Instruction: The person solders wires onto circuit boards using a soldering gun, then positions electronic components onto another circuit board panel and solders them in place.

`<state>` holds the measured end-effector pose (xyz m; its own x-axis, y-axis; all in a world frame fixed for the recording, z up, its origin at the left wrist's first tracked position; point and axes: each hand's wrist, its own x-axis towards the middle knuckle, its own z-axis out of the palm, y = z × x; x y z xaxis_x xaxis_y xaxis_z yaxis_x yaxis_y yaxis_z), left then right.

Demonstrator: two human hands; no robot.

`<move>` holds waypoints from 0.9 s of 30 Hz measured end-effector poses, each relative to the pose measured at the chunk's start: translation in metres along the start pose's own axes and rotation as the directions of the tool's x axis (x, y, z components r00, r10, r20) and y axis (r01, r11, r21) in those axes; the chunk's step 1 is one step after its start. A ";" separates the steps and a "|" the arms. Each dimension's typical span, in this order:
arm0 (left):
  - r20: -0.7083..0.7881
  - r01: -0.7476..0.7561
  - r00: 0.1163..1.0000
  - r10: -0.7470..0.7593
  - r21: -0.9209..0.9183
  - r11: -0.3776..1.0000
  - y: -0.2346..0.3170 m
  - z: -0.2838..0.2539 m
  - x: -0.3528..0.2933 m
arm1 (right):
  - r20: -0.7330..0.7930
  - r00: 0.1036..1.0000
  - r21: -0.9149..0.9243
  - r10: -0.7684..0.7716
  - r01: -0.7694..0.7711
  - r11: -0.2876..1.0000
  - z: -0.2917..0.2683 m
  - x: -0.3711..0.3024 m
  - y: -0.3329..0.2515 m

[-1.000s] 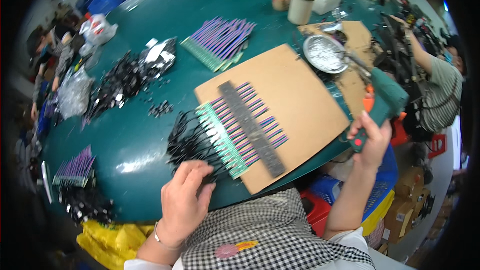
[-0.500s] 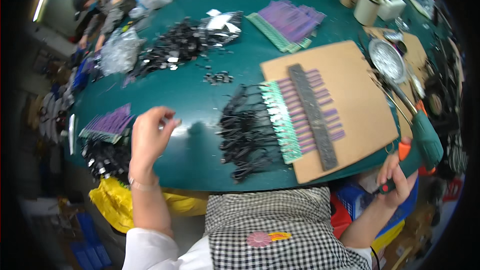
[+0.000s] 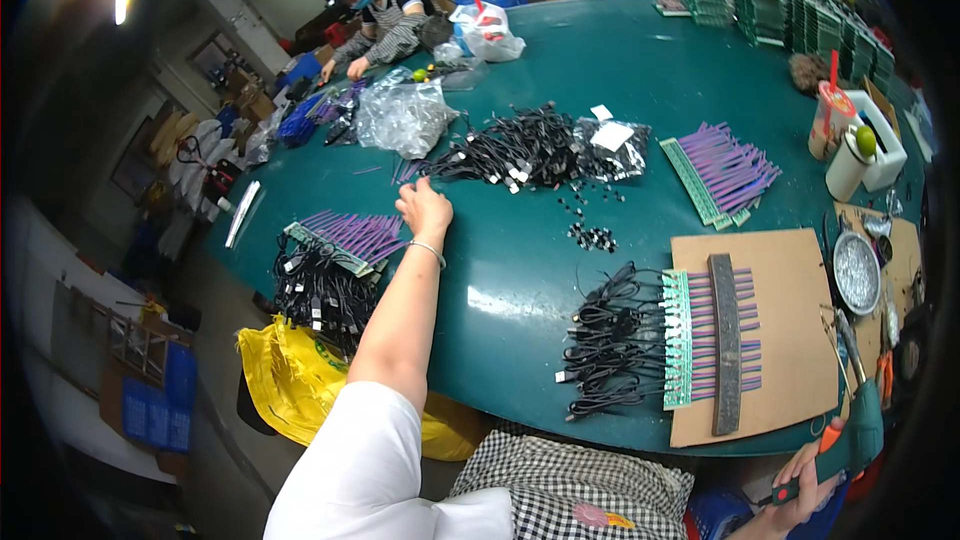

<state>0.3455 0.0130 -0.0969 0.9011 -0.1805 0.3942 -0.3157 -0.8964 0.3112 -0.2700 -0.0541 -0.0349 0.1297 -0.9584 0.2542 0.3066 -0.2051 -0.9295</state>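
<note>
My left hand (image 3: 424,210) is stretched far out over the table, its bent fingers apart beside the near-left end of a heap of black cables (image 3: 530,145) and a few loose purple wires (image 3: 407,172). I see nothing held in it. Low at the right, my right hand (image 3: 798,488) is closed round the handle of a green soldering gun (image 3: 864,428) with an orange part. To its left, a row of green circuit boards (image 3: 677,340) lies on a cardboard sheet (image 3: 795,340). Black cables (image 3: 610,340) run off its left side; a dark bar (image 3: 724,345) lies across its purple wires.
Boards with purple wires (image 3: 340,245) lie over bundled black cables at the left edge; another stack of boards (image 3: 695,180) sits far right. A metal dish (image 3: 857,270) and white cup (image 3: 850,168) stand at right. Across the table, a person (image 3: 385,15) works near plastic bags (image 3: 405,115).
My left hand has moved forward, away from my body, to the edge of the cable heap. The view has swung left and up. My right hand keeps its hold on the soldering gun.
</note>
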 end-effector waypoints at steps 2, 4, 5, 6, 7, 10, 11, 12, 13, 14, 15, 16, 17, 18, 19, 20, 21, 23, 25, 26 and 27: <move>-0.030 0.043 0.999 -0.042 0.044 0.998 -0.013 0.006 0.013 | 0.104 0.992 0.172 0.074 -0.091 0.981 0.004 0.004 -0.015; 0.194 -0.005 0.981 -0.014 0.095 0.996 -0.014 0.001 0.022 | 0.103 0.992 0.177 0.067 -0.085 0.981 0.006 0.004 -0.017; 0.159 0.066 0.984 -0.076 0.064 0.996 -0.012 0.001 0.025 | 0.098 0.993 0.177 0.068 -0.085 0.981 0.007 0.005 -0.017; 0.155 0.060 0.986 -0.069 0.057 0.997 -0.009 0.001 0.028 | 0.093 0.994 0.180 0.059 -0.075 0.981 0.010 0.006 -0.018; 0.116 0.045 0.992 -0.044 -0.004 0.999 -0.008 0.001 0.031 | 0.088 0.995 0.167 0.038 -0.052 0.985 0.013 0.007 -0.018; 0.024 -0.023 0.999 0.027 -0.126 0.992 -0.005 0.009 0.035 | 0.066 0.997 0.115 0.032 -0.039 0.993 0.016 0.009 -0.020; 0.106 0.004 0.994 0.020 -0.228 0.974 -0.006 0.009 0.040 | 0.050 0.997 0.076 0.051 -0.054 0.996 0.017 0.009 -0.021; 0.190 0.040 0.981 0.025 -0.327 0.944 -0.006 0.011 0.044 | 0.044 0.998 0.073 0.041 -0.045 0.996 0.016 0.009 -0.022; 0.098 0.011 0.995 0.029 -0.378 0.926 -0.009 0.018 0.049 | 0.049 0.998 0.068 0.047 -0.050 0.996 0.015 0.009 -0.022; 0.117 0.053 0.993 -0.005 -0.410 0.911 -0.015 0.023 0.053 | 0.054 0.997 0.063 0.050 -0.054 0.997 0.014 0.009 -0.021; 0.102 0.071 0.994 -0.028 -0.449 0.891 -0.009 0.025 0.053 | 0.036 0.999 0.060 0.030 -0.032 0.998 0.013 0.007 -0.020; 0.086 0.088 0.995 -0.053 -0.489 0.868 -0.005 0.024 0.052 | 0.026 0.998 0.083 0.059 -0.061 0.995 0.011 0.005 -0.017; 0.111 0.043 0.994 0.005 -0.431 0.902 -0.006 0.020 0.051 | 0.017 0.996 0.109 0.087 -0.088 0.990 0.009 0.003 -0.014; 0.130 -0.004 0.990 0.056 -0.370 0.929 -0.012 0.014 0.052 | 0.018 0.994 0.140 0.111 -0.113 0.984 0.007 0.003 -0.011; 0.104 0.002 0.994 0.030 -0.302 0.953 -0.018 0.015 0.054 | 0.018 0.990 0.170 0.137 -0.138 0.976 0.004 0.003 -0.009; 0.075 0.016 0.997 0.001 -0.230 0.973 -0.023 0.016 0.056 | 0.023 0.986 0.200 0.165 -0.166 0.966 0.002 0.004 -0.008; 0.098 0.039 0.995 -0.018 -0.220 0.975 -0.019 0.012 0.054 | 0.045 0.987 0.145 0.156 -0.161 0.976 0.001 0.004 -0.009; 0.075 0.045 0.997 -0.027 -0.243 0.969 -0.004 -0.003 0.046 | 0.043 0.993 0.122 0.112 -0.116 0.986 0.000 0.003 -0.013; -0.061 -0.041 0.998 0.023 -0.306 0.951 0.006 -0.029 0.033 | 0.046 0.993 0.116 0.106 -0.111 0.987 0.002 0.001 -0.017; -0.086 -0.061 0.996 0.028 -0.403 0.913 0.011 -0.038 0.029 | 0.041 0.994 0.113 0.105 -0.109 0.988 0.001 0.000 -0.017; -0.198 -0.181 0.975 0.102 -0.432 0.883 0.009 -0.043 0.029 | 0.042 0.994 0.132 0.105 -0.110 0.985 0.001 0.001 -0.016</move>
<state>0.3562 0.0173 -0.0458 0.7871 -0.1873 0.5877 -0.5702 -0.5843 0.5775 -0.2735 -0.0510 -0.0193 0.2008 -0.9654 0.1663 0.4119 -0.0708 -0.9085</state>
